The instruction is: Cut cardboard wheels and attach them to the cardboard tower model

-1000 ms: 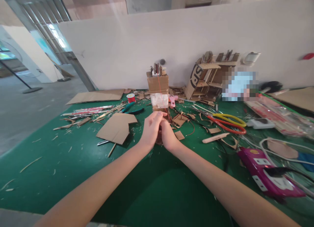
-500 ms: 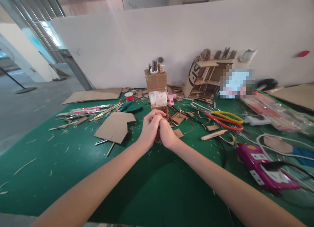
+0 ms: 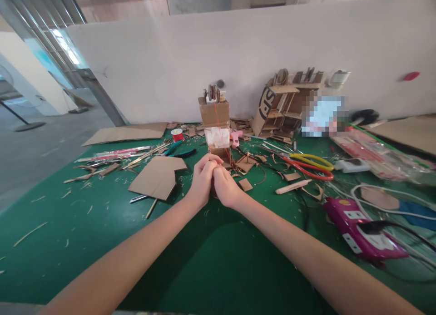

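On the left of the green table (image 3: pixel 85 242) lie one long flat cardboard strip (image 3: pixel 126 134) and, nearer, narrow clear wrappers (image 3: pixel 131 152) with red printing, their contents too small to tell. Next come one notched cardboard sheet (image 3: pixel 153 176), one spool (image 3: pixel 177 135) of red thread and one pair of teal-handled pliers (image 3: pixel 174 148). At the centre stands one upright cardboard tower (image 3: pixel 214 115), bearing small discs on top, a white patch and a red thread down its front. It is directly beyond the two hands, its lower part hidden behind them. The left hand (image 3: pixel 202 181) is curled, its fingers lapping over the right hand (image 3: pixel 225 185), which is also curled and pressed against it. Something brown shows in the gap below, but whether either hand grips it cannot be told. Just right of the tower are one pink glue gun (image 3: pixel 235 138) and scattered scraps, then one cardboard shelf box (image 3: pixel 277 110) whose compartments show thin sticks. Farther right are two handle loops (image 3: pixel 311 163), one yellow, one orange, one wooden stick (image 3: pixel 293 186), one magenta power strip (image 3: pixel 364 231) with one black plug in it, and a clear bag (image 3: pixel 378 156) of blurred pale and red pieces.
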### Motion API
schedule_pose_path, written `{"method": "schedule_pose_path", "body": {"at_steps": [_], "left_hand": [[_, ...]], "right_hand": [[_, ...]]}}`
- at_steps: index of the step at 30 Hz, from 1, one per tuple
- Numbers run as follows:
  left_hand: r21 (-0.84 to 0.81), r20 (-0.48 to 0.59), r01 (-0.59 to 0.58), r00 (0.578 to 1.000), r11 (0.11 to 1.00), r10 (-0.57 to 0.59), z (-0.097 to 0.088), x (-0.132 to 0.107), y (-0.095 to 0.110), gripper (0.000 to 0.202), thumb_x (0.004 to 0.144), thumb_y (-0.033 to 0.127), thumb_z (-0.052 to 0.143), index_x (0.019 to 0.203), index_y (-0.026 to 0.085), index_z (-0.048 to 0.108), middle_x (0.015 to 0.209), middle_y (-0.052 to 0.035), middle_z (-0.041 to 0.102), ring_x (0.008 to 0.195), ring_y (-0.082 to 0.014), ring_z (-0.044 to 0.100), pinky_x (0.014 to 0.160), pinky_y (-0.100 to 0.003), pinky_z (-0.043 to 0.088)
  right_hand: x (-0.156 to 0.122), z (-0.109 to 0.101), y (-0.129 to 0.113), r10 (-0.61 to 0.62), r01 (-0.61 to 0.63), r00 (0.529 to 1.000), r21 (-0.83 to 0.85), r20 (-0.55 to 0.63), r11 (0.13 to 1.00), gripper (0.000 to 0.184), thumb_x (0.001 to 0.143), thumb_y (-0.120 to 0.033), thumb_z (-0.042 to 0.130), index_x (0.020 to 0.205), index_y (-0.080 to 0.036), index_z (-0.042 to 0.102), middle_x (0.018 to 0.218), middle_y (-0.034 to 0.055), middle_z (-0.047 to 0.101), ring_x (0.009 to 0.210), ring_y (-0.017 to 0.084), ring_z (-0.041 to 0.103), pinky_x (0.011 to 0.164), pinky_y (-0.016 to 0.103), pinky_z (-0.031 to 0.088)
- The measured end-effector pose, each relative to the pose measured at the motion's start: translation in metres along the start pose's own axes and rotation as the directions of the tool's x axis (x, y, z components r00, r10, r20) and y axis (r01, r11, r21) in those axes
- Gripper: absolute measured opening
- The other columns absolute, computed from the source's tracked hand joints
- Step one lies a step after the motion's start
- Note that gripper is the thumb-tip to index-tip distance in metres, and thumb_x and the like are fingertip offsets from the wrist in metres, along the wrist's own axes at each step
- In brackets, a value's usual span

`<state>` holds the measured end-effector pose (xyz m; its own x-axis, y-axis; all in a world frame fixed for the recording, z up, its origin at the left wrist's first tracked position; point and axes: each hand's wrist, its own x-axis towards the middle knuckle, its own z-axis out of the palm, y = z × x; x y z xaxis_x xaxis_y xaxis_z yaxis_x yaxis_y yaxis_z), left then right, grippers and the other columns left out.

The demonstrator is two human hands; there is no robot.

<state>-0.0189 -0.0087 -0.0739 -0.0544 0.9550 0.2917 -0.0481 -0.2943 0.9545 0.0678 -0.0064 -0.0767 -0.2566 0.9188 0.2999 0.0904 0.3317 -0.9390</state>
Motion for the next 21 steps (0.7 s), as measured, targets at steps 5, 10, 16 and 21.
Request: {"method": "schedule_pose_path", "body": {"at_steps": [5,10,16,21], "left_hand": [[0.026,-0.033,-0.045,0.998,0.999,0.045,-0.001,-0.002,0.002,0.016,0.08,0.027,0.045,0.074,0.021,0.058,0.073,-0.0013,0.059,0.082,-0.0205,0.061,0.072,-0.032,0.05],[0.054,-0.046,-0.028,0.998,0.998,0.031,-0.002,-0.005,0.003,0.021,0.085,0.03,0.045,0.084,0.02,0.064,0.081,-0.0021,0.062,0.078,-0.0184,0.061,0.069,-0.03,0.05],[0.053,0.011,-0.134,0.991,0.99,0.133,-0.01,-0.007,0.003,0.041,0.091,0.046,0.045,0.12,0.021,0.059,0.115,-0.0093,0.064,0.109,-0.0241,0.059,0.094,-0.038,0.046],[-0.076,0.085,-0.098,0.991,0.992,0.104,-0.011,-0.005,-0.006,0.047,0.092,0.055,0.041,0.123,0.023,0.055,0.126,-0.011,0.06,0.115,-0.0243,0.057,0.093,-0.039,0.047]], "right_hand": [[0.0,0.0,0.002,-0.003,0.003,1.0,0.014,0.019,1.0,0.027,0.088,-0.026,0.033,0.073,-0.022,0.055,0.066,0.0004,0.056,0.079,0.021,0.057,0.065,0.03,0.047],[-0.001,-0.005,0.003,0.047,-0.056,0.994,0.086,0.1,0.995,0.03,0.092,-0.027,0.031,0.082,-0.02,0.059,0.063,-0.0008,0.053,0.06,0.016,0.052,0.048,0.024,0.041],[-0.004,-0.029,-0.021,0.001,-0.008,0.978,0.037,0.208,0.999,0.026,0.095,-0.039,0.042,0.1,-0.02,0.059,0.081,0.0008,0.061,0.074,0.016,0.057,0.073,0.03,0.049],[-0.008,-0.048,-0.039,-0.053,0.042,0.99,0.082,0.129,0.996,0.026,0.094,-0.037,0.045,0.111,-0.02,0.055,0.111,0.0064,0.061,0.104,0.018,0.057,0.09,0.034,0.046]]}}
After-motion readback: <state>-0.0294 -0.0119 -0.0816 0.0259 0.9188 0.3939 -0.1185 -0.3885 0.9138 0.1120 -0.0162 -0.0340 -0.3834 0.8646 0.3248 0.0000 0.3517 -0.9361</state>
